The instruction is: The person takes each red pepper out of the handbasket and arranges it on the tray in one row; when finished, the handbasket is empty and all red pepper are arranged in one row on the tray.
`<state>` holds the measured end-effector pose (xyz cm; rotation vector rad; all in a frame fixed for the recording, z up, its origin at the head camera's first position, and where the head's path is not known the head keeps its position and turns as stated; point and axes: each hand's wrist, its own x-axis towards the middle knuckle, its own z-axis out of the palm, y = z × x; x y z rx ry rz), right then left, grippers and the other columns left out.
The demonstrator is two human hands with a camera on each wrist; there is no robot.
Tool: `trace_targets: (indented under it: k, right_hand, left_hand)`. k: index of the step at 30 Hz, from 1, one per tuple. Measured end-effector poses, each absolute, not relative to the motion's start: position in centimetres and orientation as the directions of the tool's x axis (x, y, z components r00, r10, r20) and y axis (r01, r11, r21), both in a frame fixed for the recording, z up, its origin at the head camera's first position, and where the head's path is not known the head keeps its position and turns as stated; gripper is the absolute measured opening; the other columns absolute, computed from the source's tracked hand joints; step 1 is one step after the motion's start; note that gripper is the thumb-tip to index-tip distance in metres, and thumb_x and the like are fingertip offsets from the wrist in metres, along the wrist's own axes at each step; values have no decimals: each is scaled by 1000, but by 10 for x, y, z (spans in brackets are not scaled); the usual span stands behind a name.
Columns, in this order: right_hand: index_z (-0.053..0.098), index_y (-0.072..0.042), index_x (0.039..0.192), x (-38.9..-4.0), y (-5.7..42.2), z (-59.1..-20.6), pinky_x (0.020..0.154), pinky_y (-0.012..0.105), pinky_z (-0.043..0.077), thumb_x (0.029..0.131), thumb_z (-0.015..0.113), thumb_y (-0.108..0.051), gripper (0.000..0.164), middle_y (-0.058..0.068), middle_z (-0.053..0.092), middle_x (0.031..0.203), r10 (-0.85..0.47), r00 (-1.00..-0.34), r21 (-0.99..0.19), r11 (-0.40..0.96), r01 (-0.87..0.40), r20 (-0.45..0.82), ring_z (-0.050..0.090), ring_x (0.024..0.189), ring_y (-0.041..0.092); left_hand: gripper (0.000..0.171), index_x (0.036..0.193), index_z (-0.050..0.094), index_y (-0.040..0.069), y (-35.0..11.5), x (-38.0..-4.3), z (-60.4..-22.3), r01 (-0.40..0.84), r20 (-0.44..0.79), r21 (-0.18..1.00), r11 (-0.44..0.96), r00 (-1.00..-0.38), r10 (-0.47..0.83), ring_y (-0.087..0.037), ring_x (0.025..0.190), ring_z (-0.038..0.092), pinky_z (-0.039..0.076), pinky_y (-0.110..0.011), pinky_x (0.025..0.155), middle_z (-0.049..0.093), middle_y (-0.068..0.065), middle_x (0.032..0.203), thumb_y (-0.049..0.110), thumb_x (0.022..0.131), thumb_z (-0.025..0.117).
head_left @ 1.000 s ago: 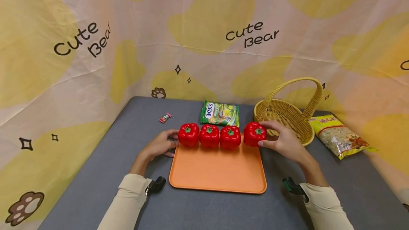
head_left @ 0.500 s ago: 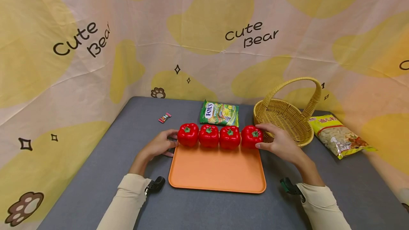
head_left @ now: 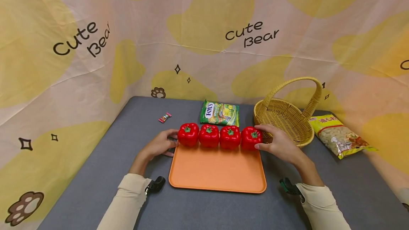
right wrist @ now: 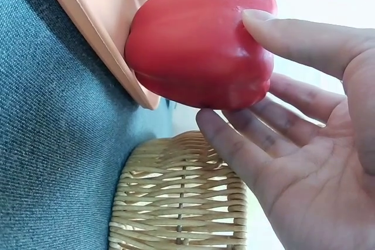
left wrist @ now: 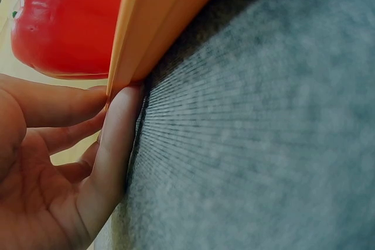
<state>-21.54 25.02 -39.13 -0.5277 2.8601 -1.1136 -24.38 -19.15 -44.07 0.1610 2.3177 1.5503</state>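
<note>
Several red bell peppers with green stems stand side by side along the far edge of an orange tray (head_left: 217, 171). My left hand (head_left: 161, 143) is at the tray's far left corner, beside the leftmost bell pepper (head_left: 188, 135). In the left wrist view its thumb meets the tray rim (left wrist: 120, 45) and another finger lies against the outer wall below. My right hand (head_left: 281, 143) holds the rightmost bell pepper (head_left: 251, 138). The right wrist view shows the thumb on one side of that bell pepper (right wrist: 199, 42) and fingertips on the other.
A wicker basket (head_left: 284, 113) with a tall handle stands just behind my right hand. Beyond the tray lies a green Fox's candy bag (head_left: 220, 113). One small wrapped candy (head_left: 164, 117) is at back left, a yellow food packet (head_left: 340, 134) at far right.
My right hand has brought the rightmost bell pepper left and slightly nearer, closing the gap to its neighbour. Over the last half second it has barely shifted. My left hand stays put.
</note>
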Motion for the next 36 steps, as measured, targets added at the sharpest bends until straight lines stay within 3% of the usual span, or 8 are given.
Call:
trace_targets:
  k: [31,36]
  right_hand:
    - [55,-4,151,-213,252,-392,99,59,59,90,83,-20,69,23,53,154,-330,-939,-670,676,-306,95,53,138,45]
    - [53,1,151,-211,254,-388,101,57,58,91,84,-17,70,23,52,154,-340,-935,-709,634,-309,103,52,139,45]
  left_hand:
    - [57,155,45,-3,-190,-246,-442,-100,-228,914,393,-929,293,-30,110,67,68,-41,72,55,-24,138,7,100,61]
    - [57,155,45,-3,-190,-246,-443,-95,-223,914,394,-929,294,-29,109,67,68,-41,72,55,-24,137,7,101,61]
